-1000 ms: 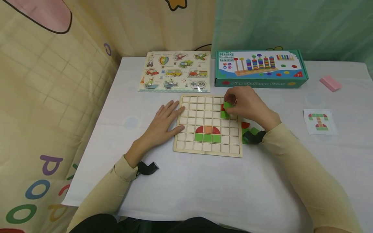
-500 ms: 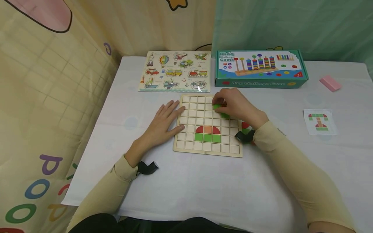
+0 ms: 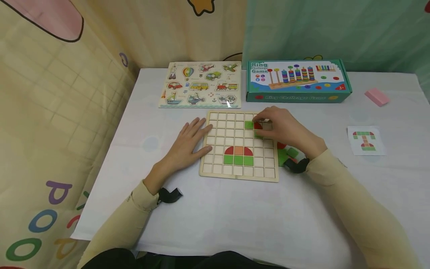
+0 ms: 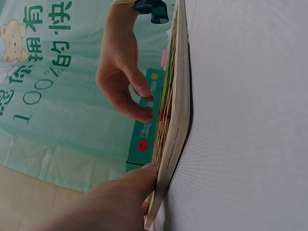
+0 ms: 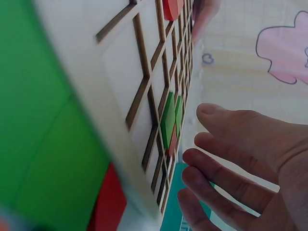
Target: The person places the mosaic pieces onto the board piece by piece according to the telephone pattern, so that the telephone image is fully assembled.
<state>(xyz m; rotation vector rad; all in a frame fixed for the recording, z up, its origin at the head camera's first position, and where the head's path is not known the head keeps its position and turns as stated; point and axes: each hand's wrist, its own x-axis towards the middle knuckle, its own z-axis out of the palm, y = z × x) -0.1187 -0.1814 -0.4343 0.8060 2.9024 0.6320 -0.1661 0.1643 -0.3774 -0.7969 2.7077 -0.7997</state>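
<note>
My left hand (image 3: 189, 141) lies spread on the table at the left side of the wooden grid board (image 3: 218, 175), fingertips on its rim. In the left wrist view, the thumb rests on the board's edge. Over the upper right cells hovers my right hand (image 3: 282, 125), its fingers apart and holding nothing. A green square tile (image 3: 249, 125) sits in a cell just left of its fingertips. Beside that tile is a red quarter-round tile (image 3: 257, 126), partly behind the fingers. Lower on the board, an orange square (image 3: 239, 151) stands between two red quarter-rounds, above a row of green squares (image 3: 238, 160).
Loose green and red tiles (image 3: 292, 152) lie right of the board, partly behind the right wrist's black camera (image 3: 297, 165). A printed pattern card (image 3: 366, 149) and a pink block (image 3: 377, 97) lie farther right. Behind are a vehicle puzzle (image 3: 200, 85) and a ring game box (image 3: 298, 81).
My right hand carried a green square tile left and set it into a cell in the second row, then let go and drew back right. My left hand has stayed put.
</note>
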